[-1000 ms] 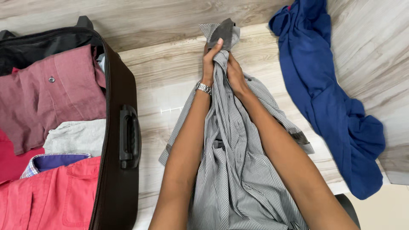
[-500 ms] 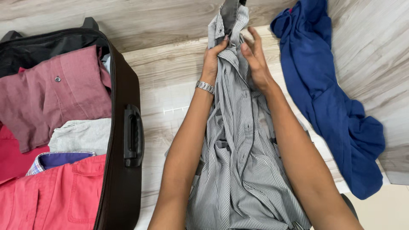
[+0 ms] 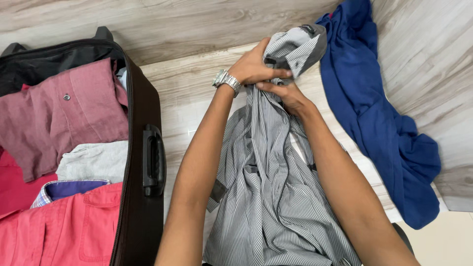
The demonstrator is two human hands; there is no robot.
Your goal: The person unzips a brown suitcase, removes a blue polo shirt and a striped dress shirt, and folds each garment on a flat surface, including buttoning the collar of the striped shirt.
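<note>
A grey striped shirt (image 3: 273,187) hangs bunched in front of me over the wooden surface. My left hand (image 3: 253,66), with a metal watch on the wrist, grips the shirt just below its collar (image 3: 298,47). My right hand (image 3: 286,96) pinches the same fabric right underneath, the two hands touching. The collar is tipped over to the right, showing its pale inner side. The shirt's lower part runs off the bottom of the view between my forearms.
An open dark brown suitcase (image 3: 143,207) lies at the left, holding a maroon shirt (image 3: 64,113), a grey garment (image 3: 93,160) and a red shirt (image 3: 64,226). A blue garment (image 3: 379,113) lies crumpled at the right on the wood-patterned surface (image 3: 182,64).
The collar, held upright earlier, has been turned over to the right. My left hand moved over the neck of the shirt and my right hand closed on the fabric below it.
</note>
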